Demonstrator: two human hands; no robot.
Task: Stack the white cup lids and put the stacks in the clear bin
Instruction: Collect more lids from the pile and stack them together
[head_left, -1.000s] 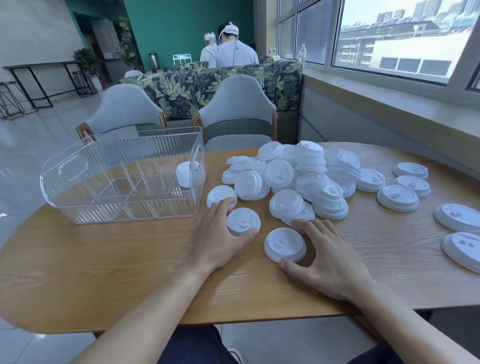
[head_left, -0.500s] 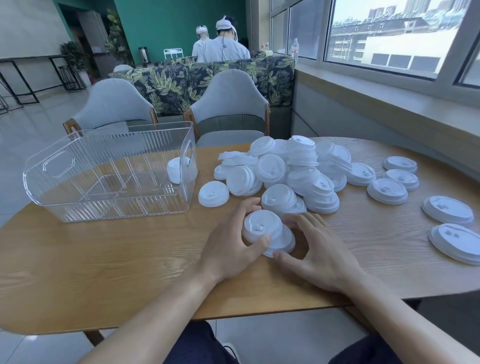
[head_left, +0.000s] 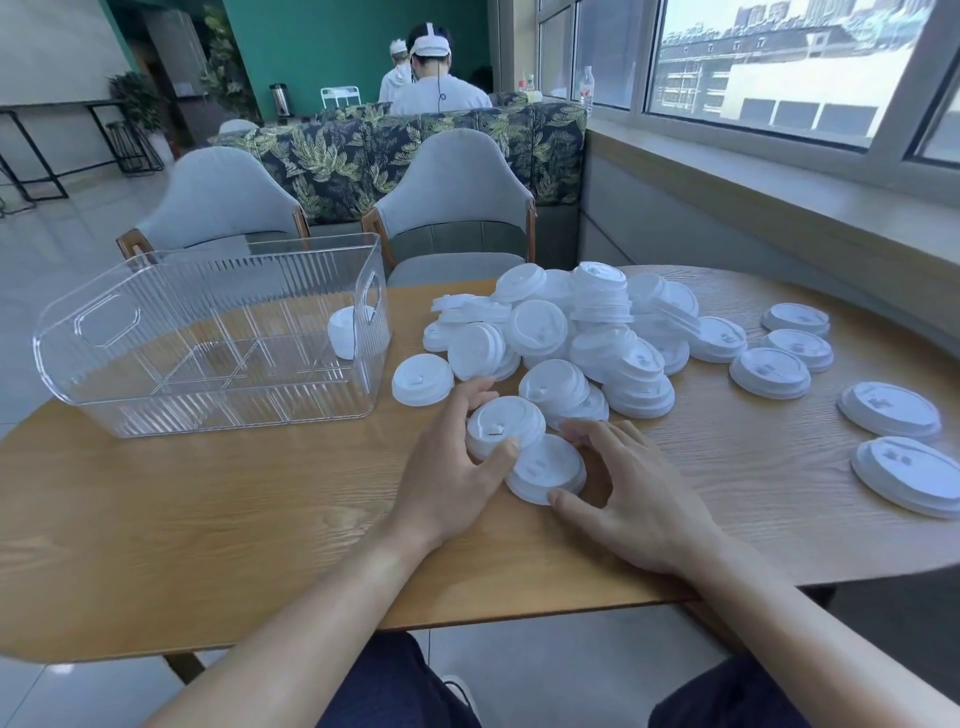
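Observation:
My left hand grips a white lid between thumb and fingers, tilted and overlapping a second white lid that lies on the wooden table. My right hand curls round that lower lid, thumb at its near edge and fingers at its far edge. Behind them is a heap of several white lids. The clear bin stands at the left with dividers inside and a small stack of lids in its right end.
One lid lies alone between the bin and the heap. Larger white lids are spread over the table's right side. Two grey chairs stand behind the table, and a window ledge runs along the right.
My left hand slid its lid rightward and lifted it onto the lid at my right hand. The single lid it left stays beside the bin. My right hand closed in round the lower lid.

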